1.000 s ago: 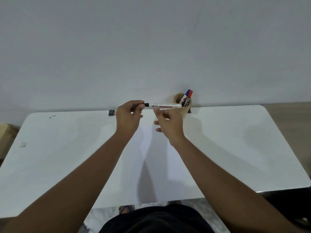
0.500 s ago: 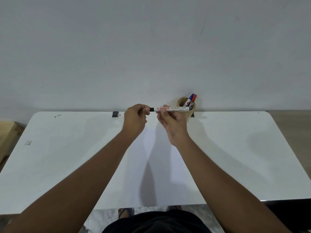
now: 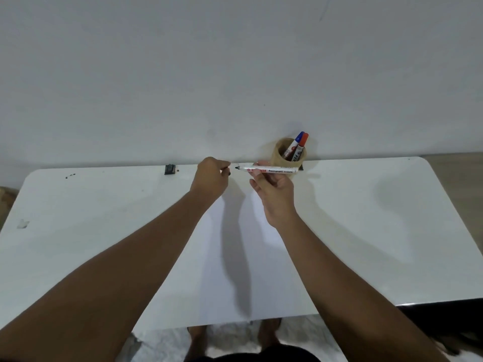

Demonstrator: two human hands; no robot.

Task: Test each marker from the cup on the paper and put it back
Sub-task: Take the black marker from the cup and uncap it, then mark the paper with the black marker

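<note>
My right hand (image 3: 274, 190) holds a white permanent marker (image 3: 269, 170) level above the table, its bare black tip pointing left. My left hand (image 3: 211, 178) is closed around the black cap (image 3: 229, 174), a short gap away from the tip. A sheet of white paper (image 3: 230, 257) lies on the table under both arms. Behind my right hand stands a brown cup (image 3: 281, 155) against the wall, with a blue-capped marker (image 3: 296, 142) and a red-capped marker (image 3: 302, 143) sticking out of it.
The white table (image 3: 366, 218) runs wall to near edge, with rounded far corners. A small black object (image 3: 170, 169) sits at the back edge left of my hands. A bit of tape (image 3: 23, 223) lies at far left. My feet show below the near edge.
The cap has come off the marker: my left hand pulled it leftward, and the black tip is now exposed. Both hands sit slightly lower over the table.
</note>
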